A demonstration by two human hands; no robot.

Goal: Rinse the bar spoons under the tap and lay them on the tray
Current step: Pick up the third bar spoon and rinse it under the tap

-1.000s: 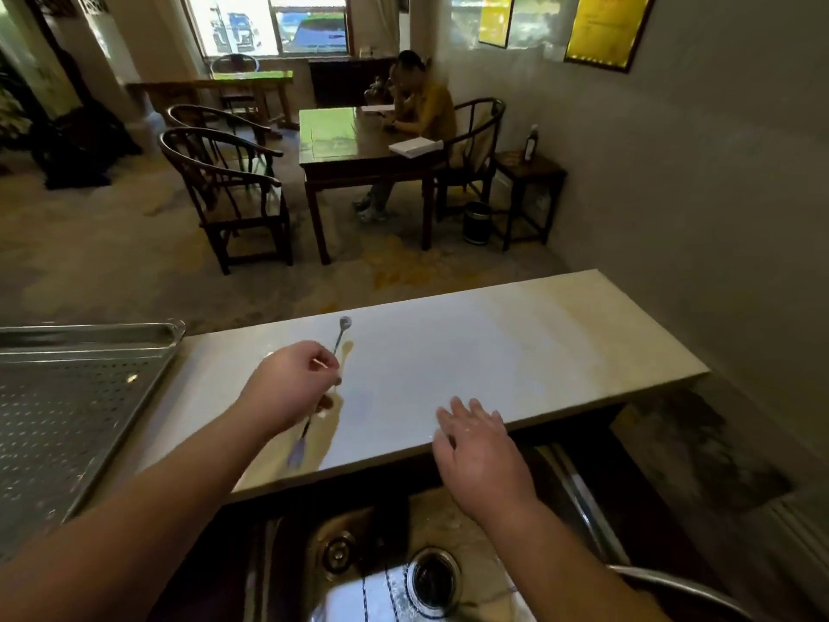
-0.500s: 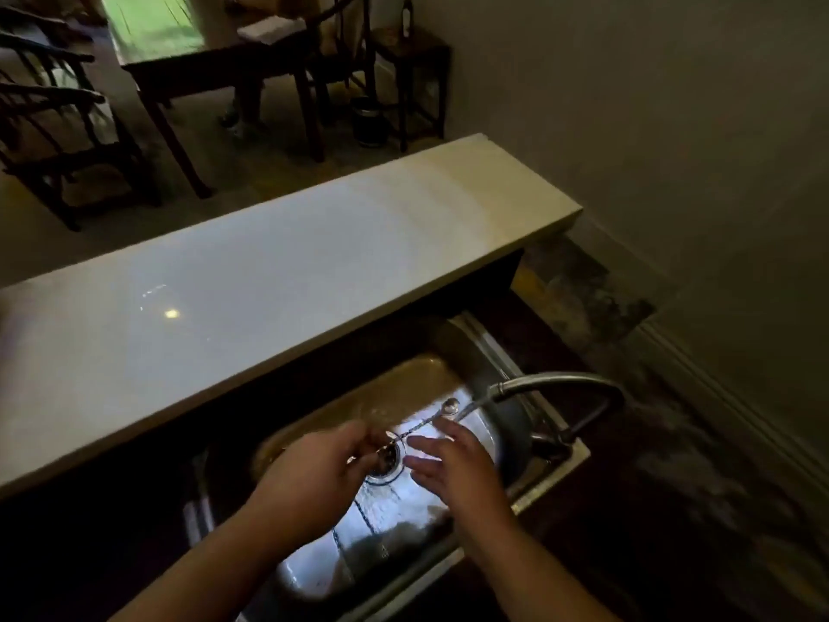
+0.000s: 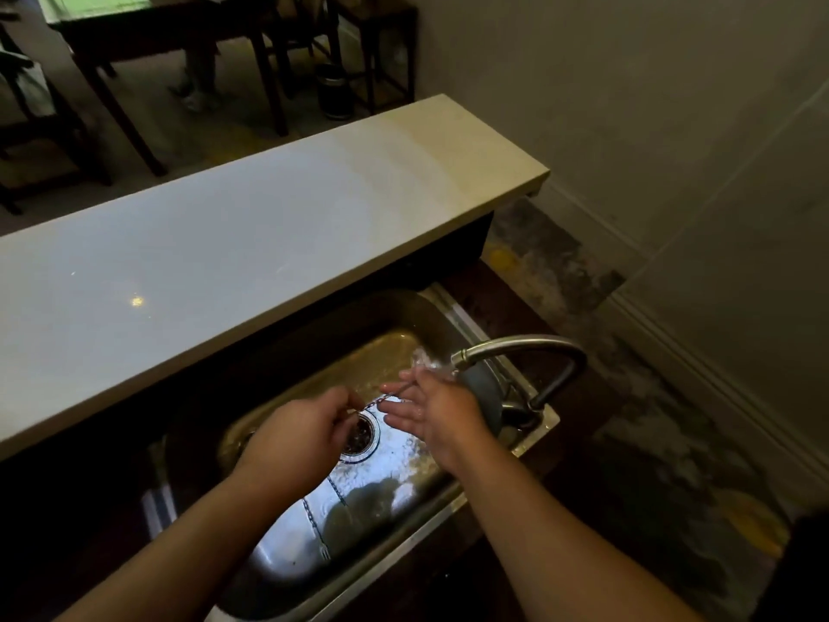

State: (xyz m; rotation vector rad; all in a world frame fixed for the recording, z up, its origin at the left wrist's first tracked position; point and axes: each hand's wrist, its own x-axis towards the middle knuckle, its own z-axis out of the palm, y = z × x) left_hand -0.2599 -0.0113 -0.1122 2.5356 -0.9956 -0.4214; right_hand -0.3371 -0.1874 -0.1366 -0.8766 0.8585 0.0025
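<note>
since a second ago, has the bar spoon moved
Yes: the bar spoon went from over the counter down into the sink; the left hand holds it by the tap.

Sink (image 3: 287, 554) below the near edge of a long counter (image 3: 251, 244). At the sink's right rim, tap (image 3: 525, 345), arching left over it. Under the tap's mouth, right hand (image 3: 439, 410); left of it, left hand (image 3: 296, 437) above the drain (image 3: 359, 435); bar spoon (image 3: 381, 399) between them. Beyond the counter's far edge, table (image 3: 148, 33) and bin (image 3: 332, 94).
</note>
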